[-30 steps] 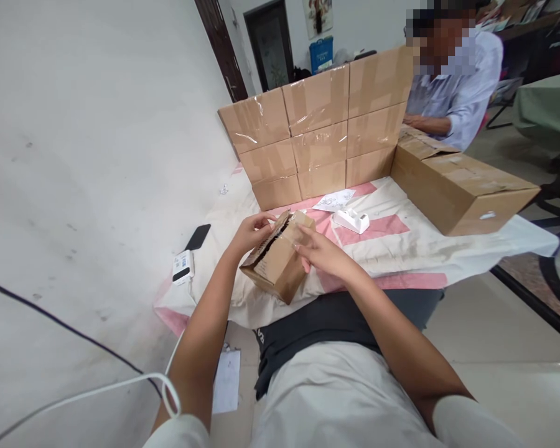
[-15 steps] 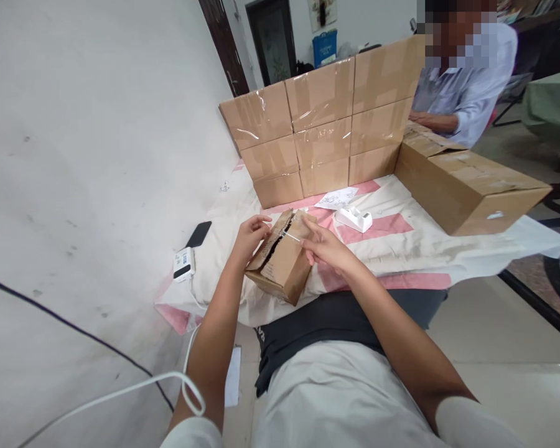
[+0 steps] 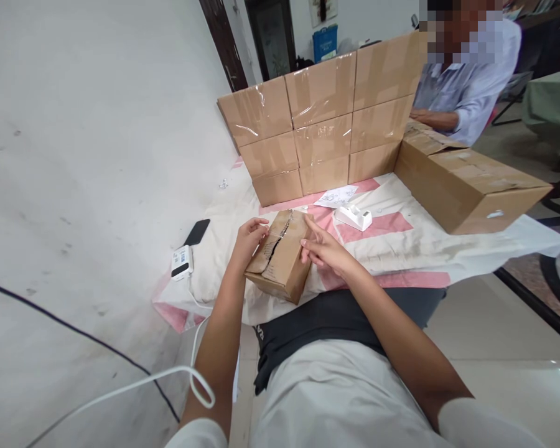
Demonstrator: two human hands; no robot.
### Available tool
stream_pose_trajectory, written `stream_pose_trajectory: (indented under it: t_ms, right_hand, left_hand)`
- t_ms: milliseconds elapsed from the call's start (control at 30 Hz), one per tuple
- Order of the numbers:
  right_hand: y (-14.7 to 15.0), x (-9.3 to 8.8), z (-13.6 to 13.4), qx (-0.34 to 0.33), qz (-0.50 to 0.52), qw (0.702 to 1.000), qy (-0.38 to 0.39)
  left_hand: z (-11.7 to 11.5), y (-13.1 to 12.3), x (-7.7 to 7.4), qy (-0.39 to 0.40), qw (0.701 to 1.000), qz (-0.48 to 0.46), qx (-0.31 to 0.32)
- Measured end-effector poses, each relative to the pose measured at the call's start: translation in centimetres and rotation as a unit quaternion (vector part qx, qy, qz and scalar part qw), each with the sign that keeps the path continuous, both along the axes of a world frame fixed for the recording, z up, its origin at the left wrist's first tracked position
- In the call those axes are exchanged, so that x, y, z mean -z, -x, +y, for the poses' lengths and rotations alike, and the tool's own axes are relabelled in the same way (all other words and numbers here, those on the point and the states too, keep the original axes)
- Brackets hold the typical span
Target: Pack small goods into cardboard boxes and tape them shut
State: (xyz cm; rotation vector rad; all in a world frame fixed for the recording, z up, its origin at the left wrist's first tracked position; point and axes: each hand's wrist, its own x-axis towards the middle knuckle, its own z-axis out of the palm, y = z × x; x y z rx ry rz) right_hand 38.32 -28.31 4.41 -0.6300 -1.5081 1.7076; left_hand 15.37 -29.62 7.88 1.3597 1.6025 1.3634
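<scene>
A small cardboard box [image 3: 284, 264] sits on the cloth-covered table in front of me, a dark, ragged gap running along its top seam. What looks like a short strip of clear tape [image 3: 276, 234] crosses that seam. At the box's left edge, my left hand [image 3: 249, 241] is closed with bent fingers against the side. My right hand [image 3: 325, 250] grips the opposite side, index finger stretched along the upper edge and the other fingers curled. Beyond the box to the right stands a white tape dispenser [image 3: 353, 218].
A tall cardboard panel [image 3: 324, 134] stands behind, with a long carton [image 3: 471, 186] at right. A printed sheet [image 3: 336, 196], black phone [image 3: 198, 232] and white device [image 3: 182, 262] lie on the table [image 3: 219, 274]. A white cable [image 3: 135, 381] loops by my left arm. Another person [image 3: 476, 81] sits beyond.
The clear strip, raised across the seam between my hands before, now lies against the box top. The gap in the seam has narrowed, and both hands remain at the sides.
</scene>
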Motion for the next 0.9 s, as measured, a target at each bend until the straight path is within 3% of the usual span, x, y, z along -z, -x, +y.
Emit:
stream_pose_trajectory:
  t_ms: [200, 467, 667, 767, 900]
  right_hand:
    - [0.3, 1.2, 0.2, 0.004, 0.03, 0.999, -0.031]
    - [0.9, 4.0, 0.6, 0.019, -0.073, 0.997, -0.002]
    - [0.4, 3.1, 0.7, 0.138, -0.009, 0.986, -0.092]
    - [0.4, 2.8, 0.5, 0.155, -0.018, 0.974, -0.165]
    - [1.1, 4.0, 0.4, 0.145, -0.061, 0.961, -0.226]
  left_hand:
    - [-0.1, 0.5, 0.4, -0.01, 0.995, 0.091, -0.036]
    - [-1.1, 0.0, -0.1, -0.036, 0.975, 0.205, -0.075]
    - [-0.8, -0.4, 0.6, -0.048, 0.976, 0.182, -0.108]
    - [-0.6, 0.0, 1.0, -0.05, 0.98, 0.148, -0.125]
    - [-0.4, 0.2, 1.3, -0.051, 0.985, 0.092, -0.138]
